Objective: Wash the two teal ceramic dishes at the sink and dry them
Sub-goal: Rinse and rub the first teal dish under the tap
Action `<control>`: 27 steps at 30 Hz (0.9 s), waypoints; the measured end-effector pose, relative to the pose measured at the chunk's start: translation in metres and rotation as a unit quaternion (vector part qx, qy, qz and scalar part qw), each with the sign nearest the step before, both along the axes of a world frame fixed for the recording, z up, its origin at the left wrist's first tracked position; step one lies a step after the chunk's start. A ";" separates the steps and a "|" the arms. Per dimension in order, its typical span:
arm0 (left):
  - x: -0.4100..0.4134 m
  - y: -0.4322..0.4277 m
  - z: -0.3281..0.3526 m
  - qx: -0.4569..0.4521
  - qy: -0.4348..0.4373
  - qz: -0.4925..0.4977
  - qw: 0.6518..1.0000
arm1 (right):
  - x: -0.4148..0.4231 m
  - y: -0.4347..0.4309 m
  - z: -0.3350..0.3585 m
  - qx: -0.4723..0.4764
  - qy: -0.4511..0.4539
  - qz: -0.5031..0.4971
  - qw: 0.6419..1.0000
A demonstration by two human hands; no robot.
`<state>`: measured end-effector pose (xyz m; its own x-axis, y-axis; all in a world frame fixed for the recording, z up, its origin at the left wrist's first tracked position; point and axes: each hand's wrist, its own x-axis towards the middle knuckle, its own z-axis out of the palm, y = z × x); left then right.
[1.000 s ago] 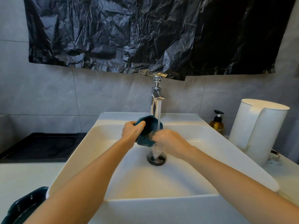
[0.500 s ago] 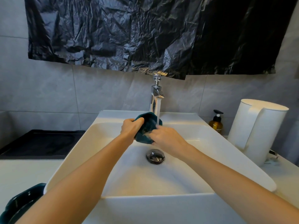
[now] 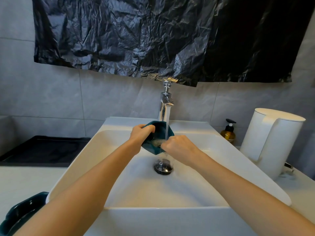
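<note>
A small teal ceramic dish (image 3: 159, 132) is held tilted over the white sink (image 3: 95, 160), under the running stream from the chrome tap (image 3: 165, 106). My left hand (image 3: 140, 133) grips its left rim, thumb over the edge. My right hand (image 3: 177, 147) is at the dish's right side with curled fingers reaching inside it, and water pools there. A second, larger teal dish (image 3: 18, 213) sits on the counter at the bottom left, partly cut off by the frame and hidden behind my left forearm.
A dark drain plug (image 3: 163, 166) lies below the dish. On the right stand an amber pump bottle (image 3: 228, 133) and a white kettle (image 3: 272, 142). A black tray (image 3: 44, 149) lies on the left counter. Black plastic sheeting (image 3: 153, 36) hangs above the tap.
The dish has turned so that its opening faces up and the stream falls inside it. My right hand has shifted a little to the dish's right edge.
</note>
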<state>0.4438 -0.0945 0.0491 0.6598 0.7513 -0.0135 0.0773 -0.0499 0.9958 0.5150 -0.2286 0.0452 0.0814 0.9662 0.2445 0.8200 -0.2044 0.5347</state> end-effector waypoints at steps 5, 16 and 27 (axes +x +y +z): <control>0.006 -0.006 -0.006 -0.034 -0.053 -0.020 0.998 | 0.002 0.009 -0.012 0.128 0.031 0.007 0.991; 0.006 0.005 -0.015 0.027 -0.012 0.058 0.998 | 0.007 0.003 -0.015 0.091 0.129 0.047 0.986; 0.002 0.002 -0.010 -0.020 0.024 0.023 0.999 | 0.001 0.018 -0.023 0.048 0.118 0.099 0.987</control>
<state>0.4455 -0.0928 0.0387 0.6229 0.7787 -0.0752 0.1272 -0.0059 0.9919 0.5165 -0.2105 0.0221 -0.0422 0.9424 0.3318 0.9480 -0.0670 0.3111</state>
